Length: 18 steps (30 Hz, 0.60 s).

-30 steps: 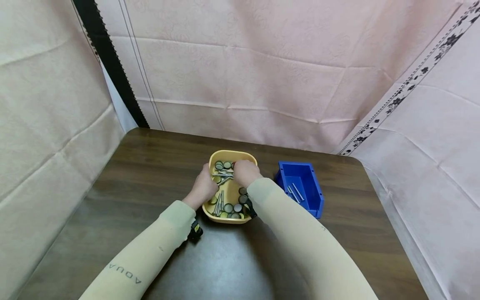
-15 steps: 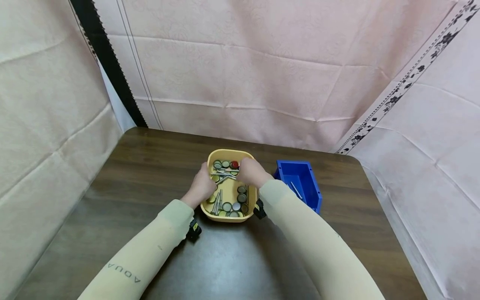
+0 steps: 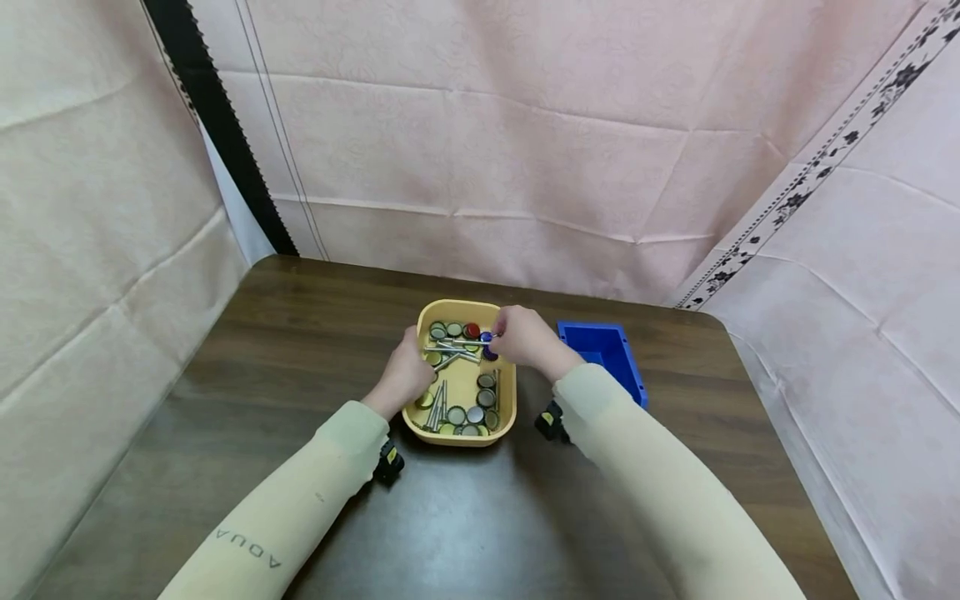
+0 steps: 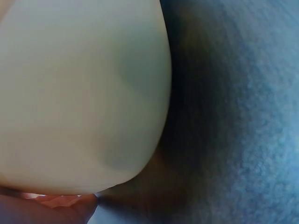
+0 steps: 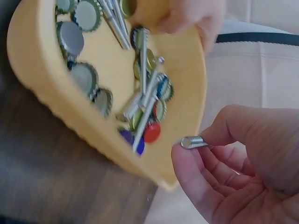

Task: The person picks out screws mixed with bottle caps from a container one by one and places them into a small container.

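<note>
A yellow tray (image 3: 467, 386) holds bottle caps and silvery metal rods. My left hand (image 3: 405, 372) grips its left rim; part of that hand (image 5: 198, 16) also shows in the right wrist view. Between thumb and fingers, my right hand (image 3: 527, 340) pinches a short-looking silvery metal rod (image 5: 192, 142), seen nearly end-on, just above the tray's right rim. Below that hand lie a red cap (image 5: 152, 132) and blue caps (image 3: 490, 353). The left wrist view is mostly filled by the sleeve (image 4: 84, 93).
To the right of the tray stands a blue bin (image 3: 596, 336), partly covered by my right forearm. Both stand on a dark wooden table (image 3: 315, 333). Pinkish cloth (image 3: 480, 150) hangs behind the table and along its sides.
My right hand has lifted from inside the tray and moved right to its rim, with a metal rod now visible in its fingers. My left hand stays on the tray.
</note>
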### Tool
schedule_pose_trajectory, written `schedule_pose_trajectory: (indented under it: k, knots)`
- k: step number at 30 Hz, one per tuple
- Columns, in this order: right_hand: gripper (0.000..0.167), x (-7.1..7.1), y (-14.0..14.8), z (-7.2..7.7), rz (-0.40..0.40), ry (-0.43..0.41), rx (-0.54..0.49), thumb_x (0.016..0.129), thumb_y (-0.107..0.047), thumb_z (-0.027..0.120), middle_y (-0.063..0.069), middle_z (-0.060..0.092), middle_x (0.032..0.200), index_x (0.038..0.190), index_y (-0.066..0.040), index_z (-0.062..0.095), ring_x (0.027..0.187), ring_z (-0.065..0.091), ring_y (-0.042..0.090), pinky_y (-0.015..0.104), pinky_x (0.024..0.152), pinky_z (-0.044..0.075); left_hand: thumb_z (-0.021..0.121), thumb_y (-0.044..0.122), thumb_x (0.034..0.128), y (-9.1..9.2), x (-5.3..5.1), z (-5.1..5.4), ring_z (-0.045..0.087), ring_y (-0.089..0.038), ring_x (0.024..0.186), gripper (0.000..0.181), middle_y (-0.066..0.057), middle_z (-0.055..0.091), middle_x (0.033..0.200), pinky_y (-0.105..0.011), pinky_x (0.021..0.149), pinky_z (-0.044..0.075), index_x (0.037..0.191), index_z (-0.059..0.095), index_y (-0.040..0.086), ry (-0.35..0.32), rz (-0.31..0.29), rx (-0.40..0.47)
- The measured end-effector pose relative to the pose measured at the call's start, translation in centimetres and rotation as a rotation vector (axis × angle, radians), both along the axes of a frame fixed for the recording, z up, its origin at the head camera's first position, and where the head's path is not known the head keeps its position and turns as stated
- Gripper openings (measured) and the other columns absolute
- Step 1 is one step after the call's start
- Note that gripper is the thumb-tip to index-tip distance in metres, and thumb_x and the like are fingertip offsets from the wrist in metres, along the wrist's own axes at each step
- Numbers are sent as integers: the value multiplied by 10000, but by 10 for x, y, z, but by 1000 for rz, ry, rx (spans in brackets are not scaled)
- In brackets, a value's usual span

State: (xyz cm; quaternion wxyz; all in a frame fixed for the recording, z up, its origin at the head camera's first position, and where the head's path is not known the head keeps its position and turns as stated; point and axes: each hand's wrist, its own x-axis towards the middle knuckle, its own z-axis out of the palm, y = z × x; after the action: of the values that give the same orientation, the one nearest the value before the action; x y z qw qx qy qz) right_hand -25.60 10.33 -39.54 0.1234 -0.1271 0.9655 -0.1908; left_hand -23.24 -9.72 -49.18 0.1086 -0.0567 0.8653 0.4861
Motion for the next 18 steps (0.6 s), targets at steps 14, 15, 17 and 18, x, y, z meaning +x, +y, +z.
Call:
schedule_pose_trajectory:
  k: [14, 15, 17, 18]
  knots:
    - [131, 6, 61, 12, -81, -12, -42, 882, -176, 656, 75, 605, 922, 966, -94, 598, 768, 579, 225, 348, 676, 505, 516, -107, 813, 1, 0, -1, 552, -318, 1018, 862, -224, 473, 1329, -440, 805, 508, 1539, 109, 115, -8, -7, 5]
    - [132, 6, 63, 12, -78, -12, -45, 883, -173, 656, 77, 606, 924, 968, -91, 598, 767, 580, 227, 349, 678, 504, 516, -107, 813, 1, 0, -1, 554, -316, 1009, 863, -224, 474, 1325, -436, 796, 510, 1540, 107, 114, -6, -10, 6]
    - [133, 6, 67, 13, -68, -16, -58, 888, -166, 650, 82, 606, 929, 979, -84, 598, 766, 580, 227, 351, 684, 504, 520, -106, 814, 1, -1, -2, 557, -314, 991, 863, -224, 480, 1315, -427, 777, 513, 1539, 108, 113, -6, -12, 7]
    - [135, 6, 69, 13, -65, -15, -62, 887, -167, 650, 80, 606, 928, 980, -84, 599, 766, 580, 225, 350, 685, 503, 525, -102, 817, 1, -1, -2, 556, -310, 991, 863, -224, 479, 1318, -422, 776, 512, 1540, 106, 112, -8, -13, 6]
